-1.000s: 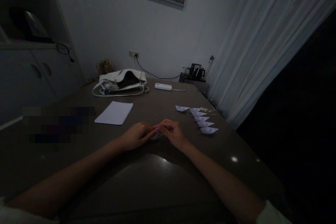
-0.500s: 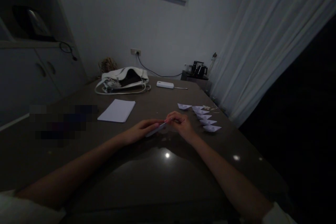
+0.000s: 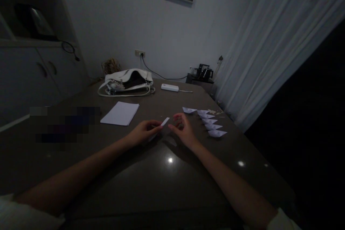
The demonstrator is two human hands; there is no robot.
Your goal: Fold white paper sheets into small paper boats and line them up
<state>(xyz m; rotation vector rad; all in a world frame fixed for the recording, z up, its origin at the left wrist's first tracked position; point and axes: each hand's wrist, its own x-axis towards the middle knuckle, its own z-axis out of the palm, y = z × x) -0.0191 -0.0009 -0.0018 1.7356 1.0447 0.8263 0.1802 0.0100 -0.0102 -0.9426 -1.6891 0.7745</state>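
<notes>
A narrow folded piece of white paper (image 3: 165, 122) is pinched between the thumb and fingers of my left hand (image 3: 144, 131). One end sticks out past the fingertips, and part of the paper is hidden by the hand. Just to its right, my right hand (image 3: 184, 131) is apart from the paper, fingers curved and spread from the thumb, with nothing between them. Several folded paper boats (image 3: 213, 127) stand in a slanting row on the table beyond my right hand. One more paper boat (image 3: 189, 110) sits to the left of the row's far end.
A stack of white paper (image 3: 120, 113) lies left of my hands on the dark table (image 3: 172, 194). Farther back are a white handbag (image 3: 129, 81) and a white power bank (image 3: 169, 87) with a short cable. Small pale scraps (image 3: 215, 112) lie near the right edge.
My right hand has let go of the folded paper and opened, moving slightly off to the right. The left hand keeps hold of the paper, whose end now shows.
</notes>
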